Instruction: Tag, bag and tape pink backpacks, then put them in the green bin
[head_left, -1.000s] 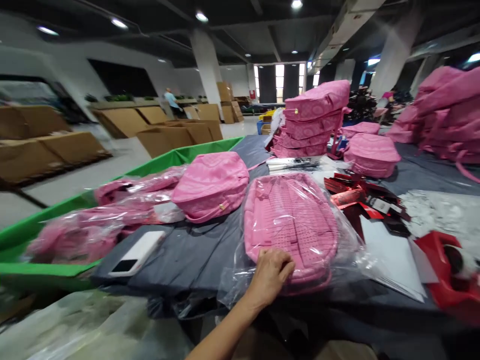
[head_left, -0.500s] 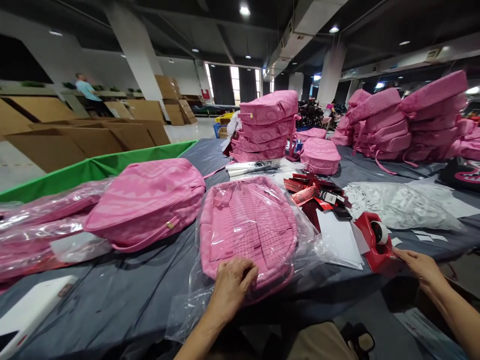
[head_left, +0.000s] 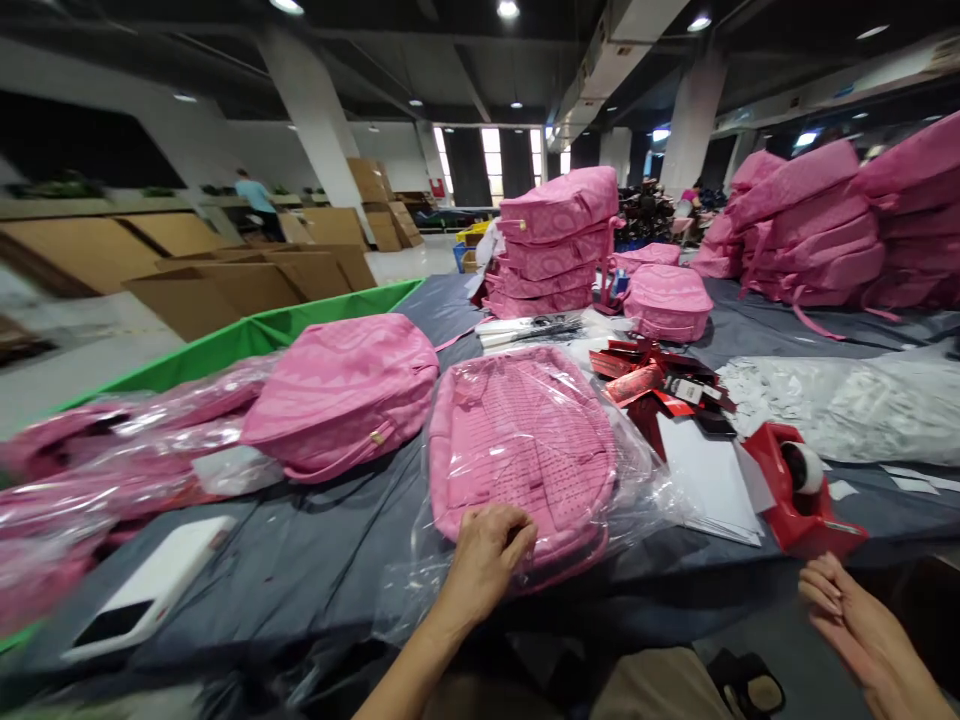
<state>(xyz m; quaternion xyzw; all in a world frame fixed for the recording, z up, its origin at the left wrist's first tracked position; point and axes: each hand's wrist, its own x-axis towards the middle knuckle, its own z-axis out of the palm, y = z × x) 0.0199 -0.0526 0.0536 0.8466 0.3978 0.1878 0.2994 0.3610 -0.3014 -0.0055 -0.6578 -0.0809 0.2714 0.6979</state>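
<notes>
A pink backpack in a clear plastic bag (head_left: 525,450) lies flat on the grey table cover (head_left: 322,540) in front of me. My left hand (head_left: 487,555) rests on its near edge, fingers curled and pinching the plastic. My right hand (head_left: 851,625) hovers below the table's near edge, fingers together and loosely extended, holding nothing that I can see. A red tape dispenser (head_left: 802,490) stands just above and left of that hand, apart from it.
An unbagged pink backpack (head_left: 345,390) lies left of the bagged one, with several bagged ones (head_left: 112,470) beyond it. A white phone (head_left: 150,590), red tags (head_left: 660,385), white sheets (head_left: 712,480) and stacks of pink backpacks (head_left: 555,240) share the table. Cardboard boxes (head_left: 210,270) stand at left.
My right hand has come off the tape dispenser and dropped toward me. My left hand stays on the bagged backpack. The view has swung back slightly left.
</notes>
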